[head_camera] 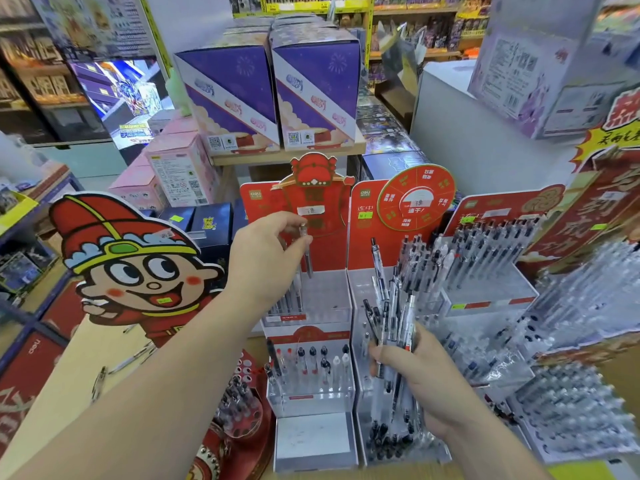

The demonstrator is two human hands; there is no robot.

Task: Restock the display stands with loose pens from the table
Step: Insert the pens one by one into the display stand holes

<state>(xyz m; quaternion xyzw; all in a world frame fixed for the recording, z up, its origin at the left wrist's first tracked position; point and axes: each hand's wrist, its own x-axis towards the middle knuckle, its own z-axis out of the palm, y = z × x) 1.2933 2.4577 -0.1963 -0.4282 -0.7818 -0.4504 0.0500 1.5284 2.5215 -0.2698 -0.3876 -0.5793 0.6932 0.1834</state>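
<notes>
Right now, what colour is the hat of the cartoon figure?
Red hat with yellow band; head view.

Stationery shop — pen stands (360, 244), stocked shelves (412, 9)

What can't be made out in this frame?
Head view:
Pen count in the bundle in the right hand: they overlap.
The handwritten label on the red stand: too small.
The clear racks at far right: blurred.
Slot under the single pen in the left hand: clear plastic, indistinct.
</notes>
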